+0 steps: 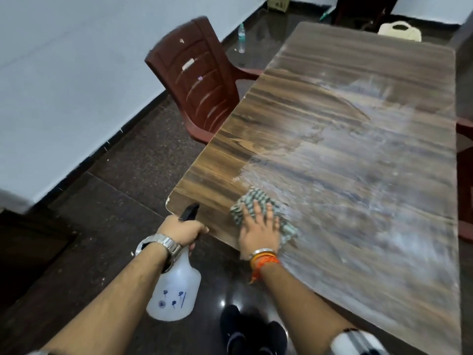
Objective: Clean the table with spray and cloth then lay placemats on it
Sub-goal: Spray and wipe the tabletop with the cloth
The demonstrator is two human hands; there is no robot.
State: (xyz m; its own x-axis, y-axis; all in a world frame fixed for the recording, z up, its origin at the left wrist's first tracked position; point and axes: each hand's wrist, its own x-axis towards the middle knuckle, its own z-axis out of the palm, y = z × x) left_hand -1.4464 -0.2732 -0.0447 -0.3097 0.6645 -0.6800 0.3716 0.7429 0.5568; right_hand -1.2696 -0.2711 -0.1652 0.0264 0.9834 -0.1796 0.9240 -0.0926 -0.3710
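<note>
- right hand (258,226) flat, fingers spread, pressing the cloth (258,204) down on the table (358,175) near its near-left corner; palm on top so the whole cloth drags under it, not pinched
- cloth bunched, green-checked, sits at the boundary between the dark wiped strip along the left edge and the whitish film over the rest of the top; likely working that film off
- left hand (183,230) closed round the neck of the spray bottle (176,290), black trigger head pointing up at the corner, body hanging below the table edge off the top; kept in hand, out of the wipe path, probably ready for more spray
- most of the table toward right edge and far end looks streaky, so cleaning is partway
- no placemats in view
- chair (202,80) pushed against the left edge
</note>
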